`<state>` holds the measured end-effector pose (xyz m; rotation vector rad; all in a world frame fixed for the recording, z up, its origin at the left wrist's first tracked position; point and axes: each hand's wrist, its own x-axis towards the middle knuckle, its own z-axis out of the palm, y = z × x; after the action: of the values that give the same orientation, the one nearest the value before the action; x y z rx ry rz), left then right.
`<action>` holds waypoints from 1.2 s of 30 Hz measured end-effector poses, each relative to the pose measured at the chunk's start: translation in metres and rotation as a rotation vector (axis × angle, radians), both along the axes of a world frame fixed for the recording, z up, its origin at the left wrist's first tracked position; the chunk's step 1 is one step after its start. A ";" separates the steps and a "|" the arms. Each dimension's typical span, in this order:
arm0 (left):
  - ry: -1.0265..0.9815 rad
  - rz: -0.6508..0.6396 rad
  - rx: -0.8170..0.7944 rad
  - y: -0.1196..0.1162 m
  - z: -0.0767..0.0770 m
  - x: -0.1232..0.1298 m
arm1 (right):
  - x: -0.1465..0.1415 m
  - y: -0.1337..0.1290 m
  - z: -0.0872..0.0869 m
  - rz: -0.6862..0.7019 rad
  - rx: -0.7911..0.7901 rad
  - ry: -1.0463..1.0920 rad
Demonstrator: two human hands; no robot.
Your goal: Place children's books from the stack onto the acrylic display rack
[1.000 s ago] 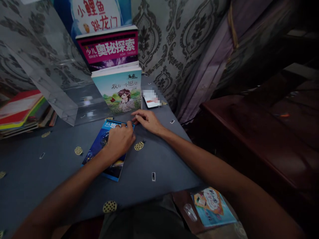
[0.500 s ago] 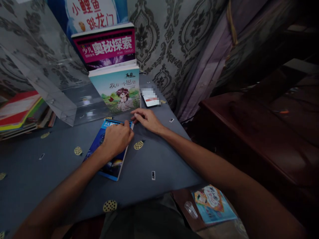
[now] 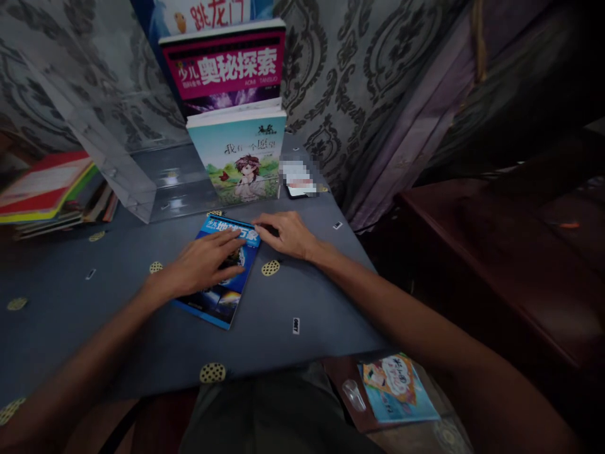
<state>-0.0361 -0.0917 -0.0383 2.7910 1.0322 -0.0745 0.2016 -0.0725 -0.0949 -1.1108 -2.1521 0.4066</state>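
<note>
A blue paperback book [image 3: 220,309] with planet pictures lies slanted on the table, front cover up. Flat across its cover rests my left hand [image 3: 201,261], fingers stretched out and a little apart, hiding part of the title. My right hand [image 3: 286,233] is at the book's upper right corner, its fingers bent and closed on that corner. Just behind stands a pale green book [image 3: 246,157] with a drawn child on its cover, in a clear acrylic stand [image 3: 142,198]. A magenta-banded book [image 3: 227,69] and a larger blue book [image 3: 163,25] rise behind it.
A phone [image 3: 297,180] lies right of the stand. On the left is a pile of coloured books and folders [image 3: 51,189]. The grey patterned tablecloth [image 3: 265,340] ends at my lap. Below right sit a light blue book [image 3: 401,403] and a dark red wooden surface [image 3: 491,265].
My left hand has gone from bent fingers near the book's top edge to lying flat on the cover. My right hand has come onto the upper right corner. The view has shifted slightly.
</note>
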 end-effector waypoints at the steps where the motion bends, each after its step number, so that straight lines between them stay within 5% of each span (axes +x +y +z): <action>1: -0.016 -0.057 -0.063 -0.002 -0.001 -0.014 | -0.001 -0.001 0.000 -0.008 0.010 -0.017; 4: -0.016 -0.154 -0.181 -0.015 -0.002 -0.049 | -0.004 -0.002 -0.001 0.013 0.038 -0.053; 8: 0.016 -0.123 -0.140 -0.038 -0.008 -0.066 | -0.011 0.003 -0.006 0.101 0.036 -0.016; 21: -0.020 -0.067 0.139 -0.050 -0.031 -0.037 | -0.021 0.044 -0.019 0.126 -0.041 -0.029; 28: -0.113 -0.117 0.360 -0.058 -0.039 -0.031 | -0.024 0.013 -0.014 0.124 -0.034 -0.039; 36: -0.140 -0.133 0.323 -0.054 -0.030 -0.030 | -0.026 -0.027 -0.006 0.175 -0.072 0.062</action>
<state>-0.0660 -0.1458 -0.0681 3.0952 0.8933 0.2938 0.1759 -0.0996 -0.1010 -0.9386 -2.2022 0.5947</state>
